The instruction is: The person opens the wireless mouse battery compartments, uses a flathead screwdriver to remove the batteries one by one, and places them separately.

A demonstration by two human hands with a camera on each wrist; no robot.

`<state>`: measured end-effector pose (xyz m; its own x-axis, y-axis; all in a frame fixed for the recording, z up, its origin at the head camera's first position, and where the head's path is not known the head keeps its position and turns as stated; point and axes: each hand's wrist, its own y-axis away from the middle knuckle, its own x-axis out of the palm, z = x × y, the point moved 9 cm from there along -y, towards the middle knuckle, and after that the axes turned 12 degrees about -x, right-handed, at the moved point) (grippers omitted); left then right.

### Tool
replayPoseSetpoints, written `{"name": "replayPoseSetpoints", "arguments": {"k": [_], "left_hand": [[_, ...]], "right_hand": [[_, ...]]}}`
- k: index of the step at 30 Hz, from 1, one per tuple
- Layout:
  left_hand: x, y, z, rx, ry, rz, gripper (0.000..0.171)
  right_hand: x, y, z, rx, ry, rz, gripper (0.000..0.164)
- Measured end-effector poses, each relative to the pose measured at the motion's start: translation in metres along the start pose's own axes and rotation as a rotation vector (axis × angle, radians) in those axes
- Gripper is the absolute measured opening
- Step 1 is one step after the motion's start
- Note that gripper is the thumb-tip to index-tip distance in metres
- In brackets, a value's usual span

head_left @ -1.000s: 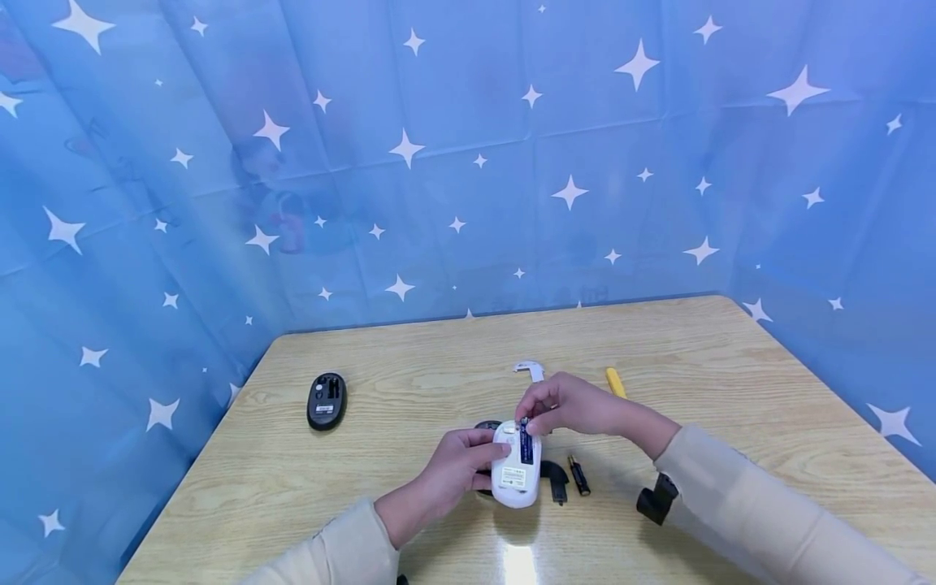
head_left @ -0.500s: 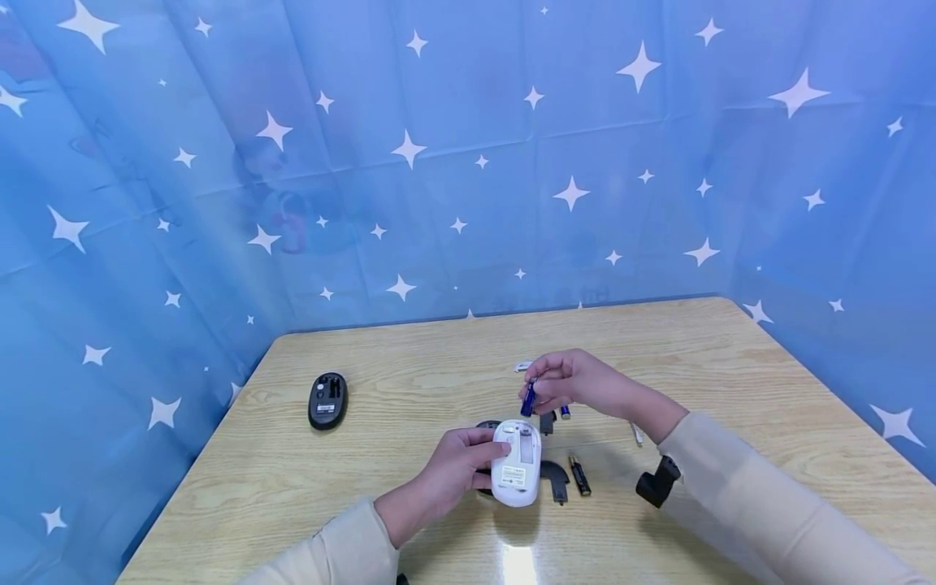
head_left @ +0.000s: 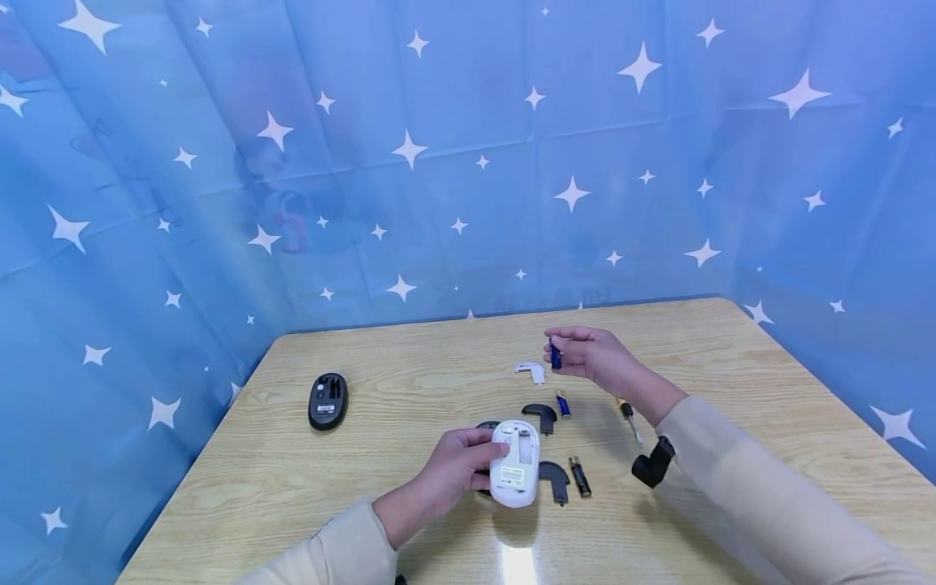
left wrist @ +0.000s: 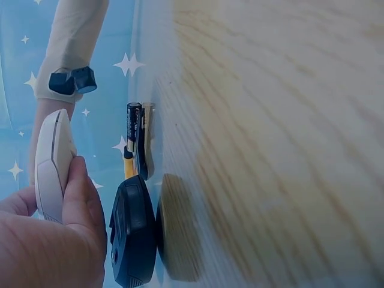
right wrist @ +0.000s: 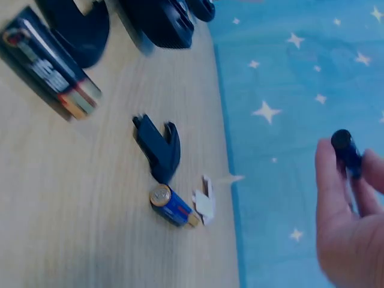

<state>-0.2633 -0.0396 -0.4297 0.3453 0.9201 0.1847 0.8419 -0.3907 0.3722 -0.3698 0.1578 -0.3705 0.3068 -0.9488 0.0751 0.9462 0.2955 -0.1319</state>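
In the head view my left hand (head_left: 448,467) grips a white computer mouse (head_left: 514,489) with its underside up. The battery slot in the mouse lies uncovered, with no battery in it. Farther back, above the table, my right hand (head_left: 598,359) pinches a dark blue battery (head_left: 556,355) between thumb and fingers. The right wrist view shows that same battery (right wrist: 345,151) end-on at the fingertips. Beneath the held mouse a black mouse (left wrist: 133,234) sits on the table, mostly hidden from the head camera.
Two black curved covers (head_left: 556,481), a blue battery (head_left: 563,405) and a black battery (head_left: 580,477) lie right of the mouse. Behind them is a white cover (head_left: 533,373). A yellow-handled screwdriver (head_left: 631,421) lies by the right forearm; another black mouse (head_left: 327,402) lies far left.
My right hand has lifted the blue battery out of the white mouse's slot and carried it back and to the right. The left hand and white mouse have hardly moved.
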Motion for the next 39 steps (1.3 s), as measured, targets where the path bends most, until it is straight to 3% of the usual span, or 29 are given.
{"name": "replayPoseSetpoints", "arguments": {"k": [6, 16, 29, 39], "left_hand": [[0.0, 0.001, 0.0, 0.002, -0.008, 0.001, 0.032], [0.0, 0.002, -0.002, 0.003, 0.011, -0.002, 0.03], [0.0, 0.001, -0.001, 0.002, 0.008, -0.001, 0.031], [0.001, 0.001, -0.005, 0.009, 0.009, 0.009, 0.034]], "right_hand": [[-0.019, -0.008, -0.008, 0.093, 0.016, -0.081, 0.046], [-0.028, -0.022, -0.03, 0.16, 0.073, -0.056, 0.048], [-0.049, -0.032, -0.054, 0.281, 0.194, -0.25, 0.047], [-0.054, -0.036, -0.064, 0.297, 0.248, -0.294, 0.045]]}}
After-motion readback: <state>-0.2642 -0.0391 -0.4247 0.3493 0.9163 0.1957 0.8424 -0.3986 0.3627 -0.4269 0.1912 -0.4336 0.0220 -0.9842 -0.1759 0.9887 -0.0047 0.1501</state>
